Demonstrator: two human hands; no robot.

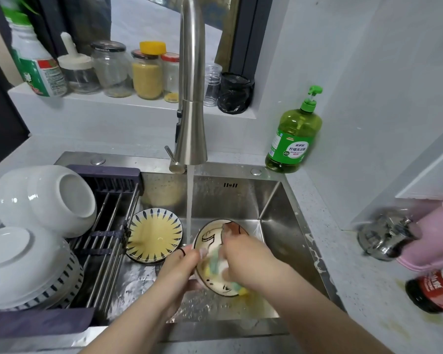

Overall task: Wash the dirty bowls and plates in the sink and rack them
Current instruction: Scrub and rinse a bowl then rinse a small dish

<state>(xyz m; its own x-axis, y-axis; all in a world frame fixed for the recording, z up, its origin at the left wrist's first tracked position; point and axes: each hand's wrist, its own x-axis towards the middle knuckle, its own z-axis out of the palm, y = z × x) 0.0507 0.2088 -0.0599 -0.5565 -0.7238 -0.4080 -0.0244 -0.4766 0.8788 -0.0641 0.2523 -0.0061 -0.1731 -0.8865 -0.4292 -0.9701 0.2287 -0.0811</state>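
Standing tilted on edge low in the sink (279, 221), the patterned bowl (209, 238) is pinched at its left rim by the left hand (179, 267). That grip is narrow, thumb over the rim and fingers behind the wall. The bowl's mouth faces right and upward, and the oval of its rim runs from far to near. The right hand (243, 259) has its grip closed on a yellow-green sponge (212, 267) pressed inside the bowl. Water from the faucet (192, 98) falls just beside the bowl's far-left rim. A striped plate (154, 236) lies to its left.
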